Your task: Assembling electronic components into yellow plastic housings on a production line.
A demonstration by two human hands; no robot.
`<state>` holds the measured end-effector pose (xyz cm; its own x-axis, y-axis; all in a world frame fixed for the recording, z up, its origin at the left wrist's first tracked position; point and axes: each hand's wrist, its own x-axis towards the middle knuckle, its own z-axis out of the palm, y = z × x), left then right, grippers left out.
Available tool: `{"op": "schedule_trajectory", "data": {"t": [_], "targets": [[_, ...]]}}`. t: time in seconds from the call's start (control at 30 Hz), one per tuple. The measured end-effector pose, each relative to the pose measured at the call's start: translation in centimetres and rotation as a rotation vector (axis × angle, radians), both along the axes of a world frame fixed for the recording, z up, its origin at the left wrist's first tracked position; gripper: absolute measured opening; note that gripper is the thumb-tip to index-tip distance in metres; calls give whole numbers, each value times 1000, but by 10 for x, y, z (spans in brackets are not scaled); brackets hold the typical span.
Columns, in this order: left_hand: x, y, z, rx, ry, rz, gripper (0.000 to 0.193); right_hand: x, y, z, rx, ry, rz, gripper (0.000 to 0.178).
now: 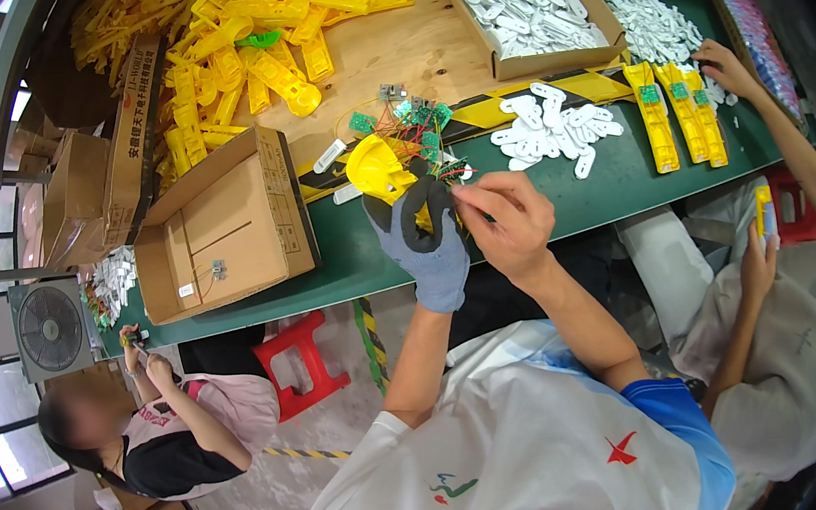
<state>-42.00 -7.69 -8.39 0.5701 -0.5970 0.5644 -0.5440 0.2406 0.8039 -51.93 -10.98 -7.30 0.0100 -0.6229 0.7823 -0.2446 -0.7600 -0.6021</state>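
A grey-gloved left hand (427, 248) clamps the yellow, scoop-ended plastic housing (376, 166) above the green table (357, 251), long axis far-left to near-right; the bare right hand (513, 223) is just right, its grip unclear.

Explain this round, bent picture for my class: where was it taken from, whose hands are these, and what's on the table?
There is no machine: a fisheye camera on the head of a person looks down, so straight edges curve. The gloved left hand holds a yellow plastic piece. The bare right hand is beside it, near thin wires; whether it grips one is unclear. The green table bears green circuit boards, white plastic pieces and an open cardboard box.
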Motion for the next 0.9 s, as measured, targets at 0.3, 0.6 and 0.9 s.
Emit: {"op": "schedule_trajectory", "data": {"t": [0.3,0.6,0.9], "targets": [[5,4,0,-10,-102,46,24,7,-3,5,-38,110,-79,26],[15,7,1,-7,-197,73,32,5,-4,21,106,113,57,15],[31,24,24,216,-311,-169,38,-30,-32,42,667,137,411,16]]}}
